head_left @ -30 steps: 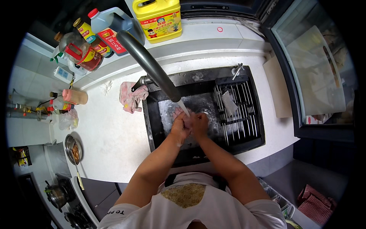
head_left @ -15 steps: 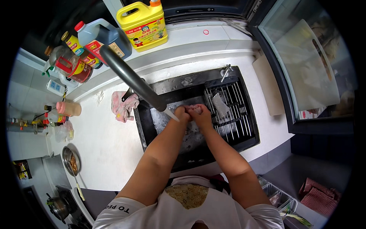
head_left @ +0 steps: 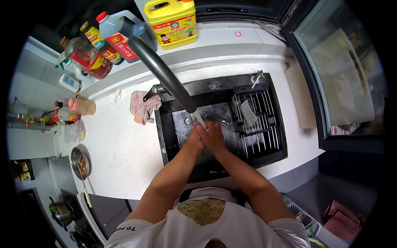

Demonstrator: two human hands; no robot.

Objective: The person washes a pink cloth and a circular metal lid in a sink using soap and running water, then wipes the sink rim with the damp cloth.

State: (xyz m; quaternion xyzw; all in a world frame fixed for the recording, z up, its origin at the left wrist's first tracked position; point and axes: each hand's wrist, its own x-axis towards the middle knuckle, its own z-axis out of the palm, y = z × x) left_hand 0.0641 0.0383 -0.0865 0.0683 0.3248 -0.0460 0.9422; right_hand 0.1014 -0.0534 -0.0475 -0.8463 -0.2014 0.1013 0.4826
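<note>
Over the black sink, my left hand and my right hand are pressed together under the running water from the dark tap. My right hand's fingers curl over the left one. Both hands are closed; whatever lies between them, if anything, is hidden. Beneath them, the wet basin floor shows a round drain to the left of the hands. On the sink's right side is a metal-barred draining rack with a grey scouring pad on it.
A pink cloth lies left of the sink. A yellow jug, a dark-liquid jug and several bottles line the ledge behind. A metal bowl with food is at the counter's left edge. The open window juts in at the right.
My hands have come nearer to me and together under the stream. The pinkish, wrinkled thing seen between my fingers no longer shows. The whole view has shifted slightly.
</note>
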